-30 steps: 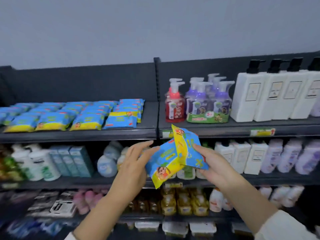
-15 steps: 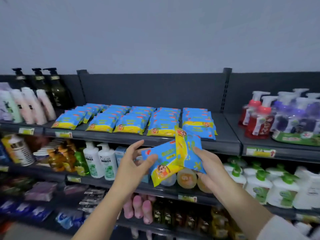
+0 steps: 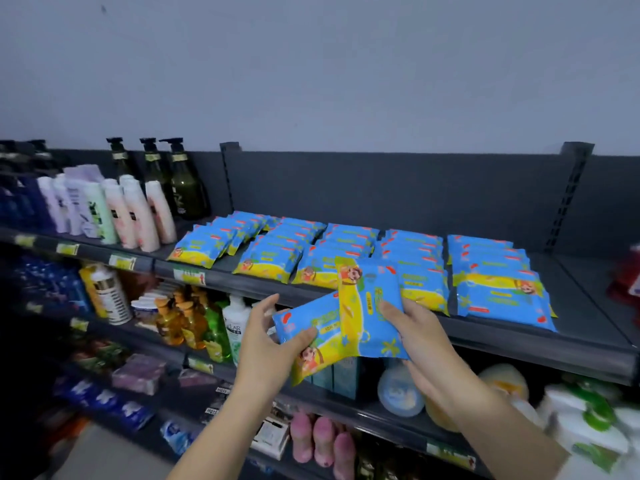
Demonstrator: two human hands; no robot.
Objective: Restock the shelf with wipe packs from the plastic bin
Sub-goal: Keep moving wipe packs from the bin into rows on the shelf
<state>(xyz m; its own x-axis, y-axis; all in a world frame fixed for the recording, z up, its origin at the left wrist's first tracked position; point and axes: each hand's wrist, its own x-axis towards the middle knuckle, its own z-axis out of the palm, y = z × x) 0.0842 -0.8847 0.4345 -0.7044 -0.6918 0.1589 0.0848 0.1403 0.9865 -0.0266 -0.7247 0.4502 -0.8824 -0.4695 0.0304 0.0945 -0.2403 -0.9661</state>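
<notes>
Left hand (image 3: 266,344) pinches 1 wipe pack (image 3: 325,327) thumb-over-fingers, right hand (image 3: 419,341) grips a 2nd pack (image 3: 367,306) overlapping it, both just before the stocked shelf (image 3: 581,317).

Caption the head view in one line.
Left hand and right hand hold two wipe packs before the stocked shelf.

left hand (image 3: 273,344) grips a blue-and-yellow wipe pack (image 3: 311,336), thumb on top | right hand (image 3: 417,336) holds a second pack (image 3: 369,306) upright, overlapping the first | behind: dark shelf (image 3: 585,317) with rows of matching packs (image 3: 415,254) | bottles (image 3: 138,209) at left
</notes>
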